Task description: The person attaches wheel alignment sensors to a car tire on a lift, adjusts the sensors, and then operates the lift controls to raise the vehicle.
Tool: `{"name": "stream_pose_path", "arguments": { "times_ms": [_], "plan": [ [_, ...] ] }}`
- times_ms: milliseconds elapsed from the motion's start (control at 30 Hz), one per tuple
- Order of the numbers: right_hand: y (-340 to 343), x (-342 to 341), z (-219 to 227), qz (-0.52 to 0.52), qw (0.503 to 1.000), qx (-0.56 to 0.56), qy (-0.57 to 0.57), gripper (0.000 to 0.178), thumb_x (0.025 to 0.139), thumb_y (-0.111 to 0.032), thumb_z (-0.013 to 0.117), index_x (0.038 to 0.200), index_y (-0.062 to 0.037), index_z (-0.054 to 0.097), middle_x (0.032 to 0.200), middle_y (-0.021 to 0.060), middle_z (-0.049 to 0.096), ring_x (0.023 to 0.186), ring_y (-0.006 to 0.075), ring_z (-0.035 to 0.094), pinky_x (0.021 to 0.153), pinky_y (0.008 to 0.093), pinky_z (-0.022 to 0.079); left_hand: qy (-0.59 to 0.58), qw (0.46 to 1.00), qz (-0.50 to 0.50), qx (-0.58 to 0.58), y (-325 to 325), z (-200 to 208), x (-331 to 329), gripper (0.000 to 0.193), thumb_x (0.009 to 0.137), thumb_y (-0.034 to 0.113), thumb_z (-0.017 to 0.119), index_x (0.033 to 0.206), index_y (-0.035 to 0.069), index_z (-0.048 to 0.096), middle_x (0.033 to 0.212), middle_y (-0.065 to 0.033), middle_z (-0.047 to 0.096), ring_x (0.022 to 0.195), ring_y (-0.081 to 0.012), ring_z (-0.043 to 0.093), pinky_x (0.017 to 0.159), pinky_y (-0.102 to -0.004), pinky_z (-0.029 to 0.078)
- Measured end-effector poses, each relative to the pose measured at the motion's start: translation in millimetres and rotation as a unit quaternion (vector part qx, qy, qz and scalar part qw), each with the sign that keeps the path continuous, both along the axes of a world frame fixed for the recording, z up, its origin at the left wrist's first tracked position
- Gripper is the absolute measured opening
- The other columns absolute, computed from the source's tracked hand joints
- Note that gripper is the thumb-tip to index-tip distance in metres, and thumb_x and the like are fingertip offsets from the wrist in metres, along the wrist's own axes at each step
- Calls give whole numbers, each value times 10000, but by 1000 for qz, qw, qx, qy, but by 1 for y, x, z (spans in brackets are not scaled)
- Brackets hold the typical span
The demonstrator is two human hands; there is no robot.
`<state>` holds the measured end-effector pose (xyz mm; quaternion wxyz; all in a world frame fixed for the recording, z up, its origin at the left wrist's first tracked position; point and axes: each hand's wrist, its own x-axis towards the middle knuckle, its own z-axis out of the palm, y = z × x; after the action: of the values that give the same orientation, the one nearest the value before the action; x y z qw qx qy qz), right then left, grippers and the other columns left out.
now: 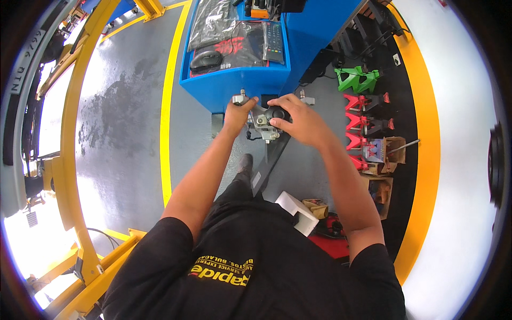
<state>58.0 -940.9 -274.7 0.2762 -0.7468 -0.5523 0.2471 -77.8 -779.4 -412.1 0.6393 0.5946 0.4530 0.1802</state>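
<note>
In front of my body, next to the blue cabinet, is a grey metal clamp-like device point(260, 120) with jutting arms and small fittings. My left hand point(238, 116) has its fingers wrapped round the left arm of it, thumb on top. On the device's right side sits a round black knob point(277, 113). My right hand point(302, 121) curls over that knob, fingers at its far side and thumb at the near side. A dark bar point(265, 165) runs below the device toward my legs. The undersides of both grips are hidden.
The blue cabinet point(234, 81) has a tray top with a black mouse point(206, 60) and a remote control point(273, 44). Green point(358, 80) and red jack stands point(355, 122) line the right wall. Near my right elbow lies a white box point(297, 214). A yellow lift post point(69, 122) and vehicle are left.
</note>
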Motion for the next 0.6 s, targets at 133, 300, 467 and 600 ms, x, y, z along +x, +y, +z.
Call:
{"name": "stream_pose_path", "arguments": {
  "times_ms": [133, 300, 467, 600],
  "plan": [
    [-10, -7, 3, 60, 992, -28, -106, 435, 829, -308, 715, 1234, -187, 609, 1259, 60, 542, 1140, 294, 574, 927, 420, 493, -5, 1000, -12, 19, -6, 6, -16, 510, 809, 386, 765, 1136, 34, 592, 1051, -77, 655, 910, -167, 599, 768, -322, 475],
    [-1, -15, 7, 37, 989, -40, -139, 434, 787, -328, 736, 1186, -205, 621, 1164, 26, 562, 1106, 273, 588, 912, 434, 496, -2, 1000, 15, 0, -12, 7, -73, 675, 838, 400, 732, 1341, 21, 490, 1298, -126, 569, 1145, -219, 555, 895, -394, 468],
    [7, -27, 13, 28, 984, -49, -167, 466, 767, -287, 753, 1198, -190, 606, 1166, 74, 571, 1106, 326, 572, 921, 443, 473, 155, 982, -88, -66, -61, -66, -225, 701, 837, 438, 713, 1353, 15, 497, 1211, -174, 633, 1045, -257, 628, 842, -374, 510],
    [-14, -51, 2, 48, 972, 95, -210, 556, 789, -184, 735, 1308, -102, 551, 1336, 184, 515, 1248, 383, 461, 1066, 472, 348, 345, 926, -142, -63, -156, -155, -416, 678, 804, 498, 718, 1268, 21, 587, 1027, -169, 695, 837, -243, 678, 726, -382, 550]
  ]
}}
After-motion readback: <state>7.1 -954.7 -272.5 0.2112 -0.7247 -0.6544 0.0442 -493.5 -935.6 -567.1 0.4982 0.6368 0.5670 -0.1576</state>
